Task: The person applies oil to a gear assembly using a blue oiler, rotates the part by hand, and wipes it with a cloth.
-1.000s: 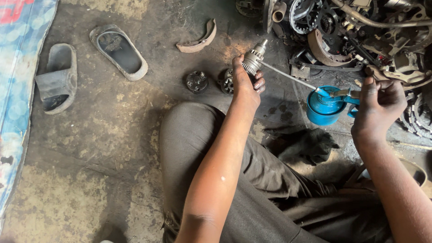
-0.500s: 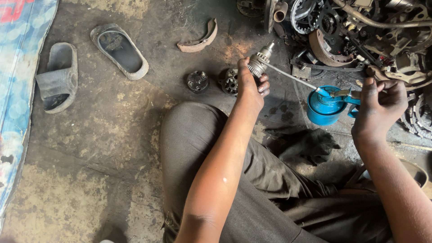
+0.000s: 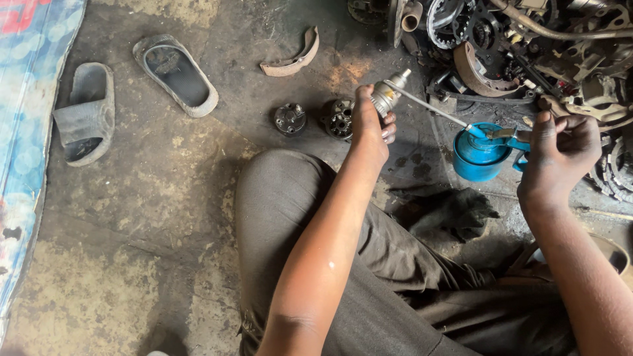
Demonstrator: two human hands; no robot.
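Observation:
My left hand grips a small silver metal cylinder part with a stub at its top, held over the oily floor. A thin metal spout runs from that part down to a blue oil can. My right hand is closed around the can's handle and lever at the right. Two dark round metal parts lie on the floor just left of my left hand. My knee in dark trousers sits below them.
A curved brake shoe lies on the floor at the top. Two worn sandals rest at the left beside a blue patterned mat. A heap of greasy gears and engine parts fills the top right. A dark rag lies near my leg.
My left hand has shifted slightly to the right with the silver part, bringing it closer to the oil can's spout. My right hand has stayed on the can.

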